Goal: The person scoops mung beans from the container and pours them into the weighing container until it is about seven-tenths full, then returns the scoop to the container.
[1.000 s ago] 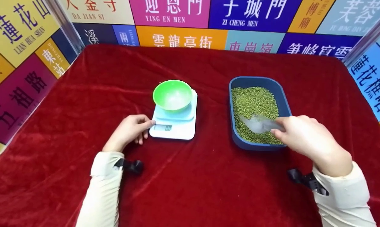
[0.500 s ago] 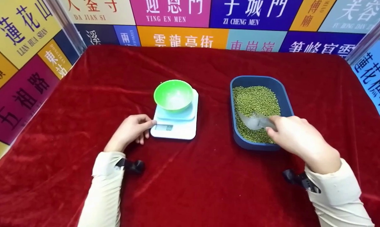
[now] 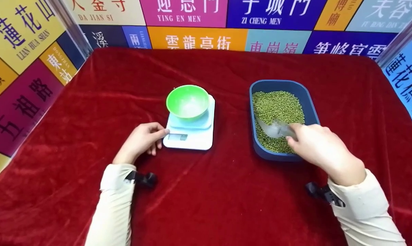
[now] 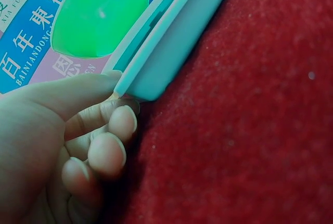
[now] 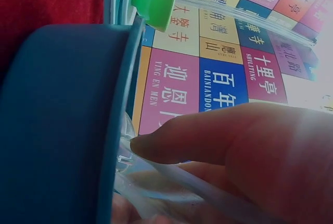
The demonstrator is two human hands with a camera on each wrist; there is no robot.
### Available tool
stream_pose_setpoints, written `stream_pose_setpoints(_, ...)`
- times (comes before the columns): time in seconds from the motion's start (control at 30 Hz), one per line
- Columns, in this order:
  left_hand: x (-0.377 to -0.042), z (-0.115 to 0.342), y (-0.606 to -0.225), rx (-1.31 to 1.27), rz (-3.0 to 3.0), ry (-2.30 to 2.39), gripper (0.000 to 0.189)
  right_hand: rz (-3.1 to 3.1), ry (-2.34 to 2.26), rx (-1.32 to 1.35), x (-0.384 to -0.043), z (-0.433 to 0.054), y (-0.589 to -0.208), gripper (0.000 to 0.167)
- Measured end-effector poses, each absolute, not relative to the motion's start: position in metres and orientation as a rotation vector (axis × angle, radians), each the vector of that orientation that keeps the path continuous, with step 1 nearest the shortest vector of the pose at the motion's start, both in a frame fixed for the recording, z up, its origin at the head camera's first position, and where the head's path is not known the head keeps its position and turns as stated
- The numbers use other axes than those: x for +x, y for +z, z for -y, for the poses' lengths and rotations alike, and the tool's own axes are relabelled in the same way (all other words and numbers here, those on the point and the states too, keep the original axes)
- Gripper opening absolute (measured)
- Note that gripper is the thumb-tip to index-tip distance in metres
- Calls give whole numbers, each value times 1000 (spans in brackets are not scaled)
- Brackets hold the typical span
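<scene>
A white kitchen scale (image 3: 200, 140) lies on the red cloth and bears a bright green bowl (image 3: 188, 100); nothing shows inside the bowl. The display reads about 0.0. My left hand (image 3: 141, 140) pinches the scale's near left corner, thumb on top and the curled fingers at its side in the left wrist view. To the right, a blue tub (image 3: 277, 156) holds green mung beans (image 3: 277, 102). My right hand (image 3: 324, 147) grips a clear plastic scoop (image 3: 273, 130) by its handle, its blade down at the beans. The tub's wall hides part of the scoop in the right wrist view.
A red velvet cloth (image 3: 206, 191) covers the table. Behind it stand panels (image 3: 195, 41) with colourful printed signs, and metal posts (image 3: 71, 25) rise at the back corners. Black wrist cameras (image 3: 147, 179) sit on both sleeves.
My right hand has shifted slightly left with the scoop, which stays among the beans. The left hand holds its place at the scale's corner.
</scene>
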State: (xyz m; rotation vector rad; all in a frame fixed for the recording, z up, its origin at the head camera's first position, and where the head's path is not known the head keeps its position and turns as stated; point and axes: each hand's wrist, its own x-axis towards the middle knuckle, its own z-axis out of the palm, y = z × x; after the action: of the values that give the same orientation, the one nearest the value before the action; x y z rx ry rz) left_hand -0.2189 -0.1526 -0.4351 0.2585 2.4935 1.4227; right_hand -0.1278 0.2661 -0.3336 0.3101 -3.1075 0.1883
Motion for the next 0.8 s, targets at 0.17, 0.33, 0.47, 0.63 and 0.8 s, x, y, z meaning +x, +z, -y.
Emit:
stream_pose_setpoints(0.17,-220,153,-435,248,-2480,1433,36,3112,183,297,-129,-266,-334,12)
stream_pose_setpoints(0.33,-218,152,-435,244,-2486,1428,34,3122,176,304,-130,-265,-335,15)
stream_pose_setpoints(0.47,-217,151,-434,238,-2480,1441,33,3122,177,299,-131,-265,-335,17)
stream_pose_setpoints(0.63,-218,152,-433,235,-2493,1440,34,3104,172,268,-131,-264,-338,20)
stream_pose_setpoints(0.8,-217,153,-433,235,-2488,1436,36,3087,144,237,-134,-264,-344,23)
